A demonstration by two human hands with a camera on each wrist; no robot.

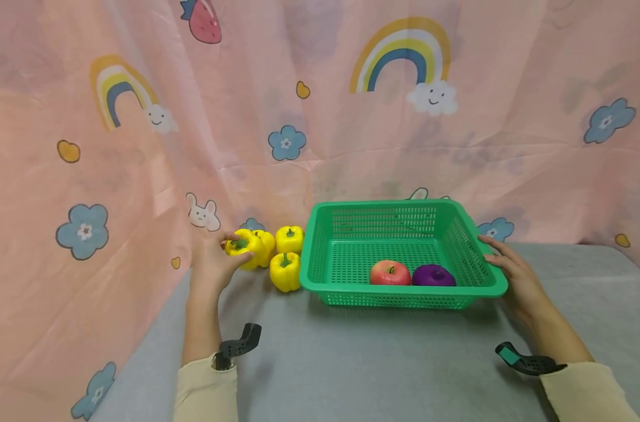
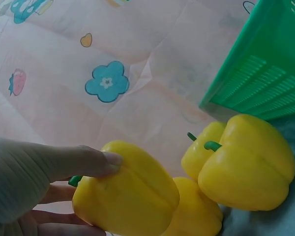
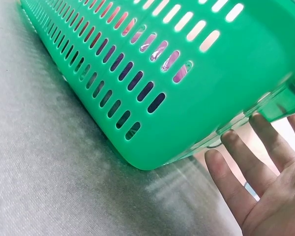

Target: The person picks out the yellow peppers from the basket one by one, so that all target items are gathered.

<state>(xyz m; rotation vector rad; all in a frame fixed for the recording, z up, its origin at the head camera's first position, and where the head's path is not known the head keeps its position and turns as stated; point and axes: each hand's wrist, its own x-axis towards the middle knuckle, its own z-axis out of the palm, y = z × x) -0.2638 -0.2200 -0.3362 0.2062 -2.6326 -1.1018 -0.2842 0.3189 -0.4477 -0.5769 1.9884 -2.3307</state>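
At the left, my left hand (image 1: 210, 264) grips a yellow bell pepper (image 1: 248, 251), its thumb (image 2: 91, 160) across one side and the other fingers beneath in the left wrist view. Three more yellow bell peppers stand close by: one right behind the held one, another (image 1: 289, 240) and a third (image 1: 285, 274) beside the green basket (image 1: 404, 290). My right hand (image 1: 517, 281) rests at the basket's right end; in the right wrist view its fingers are nearly straight, with fingertips right under the rim. Inside the basket lie a red apple (image 1: 390, 273) and a purple round item (image 1: 433, 275), both partly hidden by the front wall.
A grey cloth (image 1: 373, 363) covers the table under the basket. Behind it hangs a pink curtain (image 1: 341, 117) printed with rainbows and flowers. Black camera mounts (image 1: 241, 343) sit on both wrists.
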